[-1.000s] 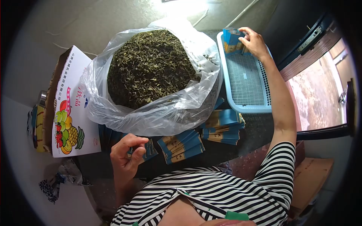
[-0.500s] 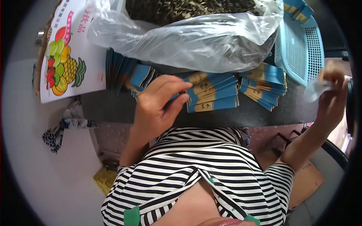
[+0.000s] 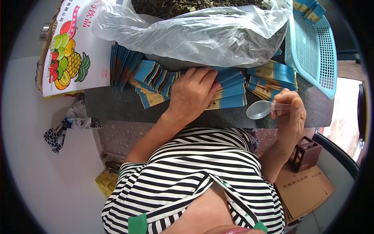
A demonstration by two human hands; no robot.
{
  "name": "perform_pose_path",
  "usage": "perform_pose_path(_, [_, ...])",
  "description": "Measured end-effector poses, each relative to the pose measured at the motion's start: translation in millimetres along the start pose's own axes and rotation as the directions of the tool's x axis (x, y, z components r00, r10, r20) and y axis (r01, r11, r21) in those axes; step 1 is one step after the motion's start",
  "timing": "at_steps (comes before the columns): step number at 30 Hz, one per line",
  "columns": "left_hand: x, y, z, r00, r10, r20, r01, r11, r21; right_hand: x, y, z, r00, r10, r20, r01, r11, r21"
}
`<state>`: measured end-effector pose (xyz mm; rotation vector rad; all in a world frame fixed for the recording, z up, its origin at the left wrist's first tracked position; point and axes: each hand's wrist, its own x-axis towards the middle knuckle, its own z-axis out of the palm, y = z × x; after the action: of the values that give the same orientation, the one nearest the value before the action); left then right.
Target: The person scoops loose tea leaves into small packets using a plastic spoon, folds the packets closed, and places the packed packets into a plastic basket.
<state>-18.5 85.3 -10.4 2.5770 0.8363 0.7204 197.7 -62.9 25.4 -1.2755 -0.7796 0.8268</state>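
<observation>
My right hand (image 3: 290, 113) grips the handle of a clear plastic spoon (image 3: 258, 110) between thumb and fingers. The spoon's bowl points left, over the table's front edge, and looks bare. My left hand (image 3: 193, 94) rests on the middle fan of blue-and-tan paper packets (image 3: 231, 91), its bent fingers closed on their left end. How many packets it grips is hidden. Behind my hands lies a clear plastic bag (image 3: 210, 43), with dark dried leaves (image 3: 194, 7) showing at its opening.
More packets stand at the left (image 3: 122, 66), and another fan of packets (image 3: 272, 76) lies at the right. A light-blue plastic basket (image 3: 329, 74) is at the back right. A fruit-printed white carton (image 3: 95, 50) stands left. Flat brown cardboard (image 3: 306, 191) lies below, right.
My right hand has come left and toward me from beside the basket, with the spoon. My left hand has moved right and slightly away, onto the middle packets.
</observation>
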Motion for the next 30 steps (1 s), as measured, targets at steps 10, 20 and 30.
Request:
perform_pose_path(10, [2, 5, 0, 1.0, 0.019, -0.001, -0.018, 0.993, 0.119, -1, -4, -7, 0.998, -0.051, 0.024, 0.047, 0.991, 0.123])
perform_pose_path(20, [15, 16, -77, 0.909, 0.247, -0.336, -0.335, 0.911, -0.239, 17, -71, -23, 0.956, -0.287, 0.062, 0.288, 0.958, 0.002])
perform_pose_path(30, [20, 15, -106, 0.87, 0.35, -0.347, -0.373, 0.928, 0.0, 34, -104, 43, 0.936, -0.292, 0.194, 0.326, 0.929, -0.174])
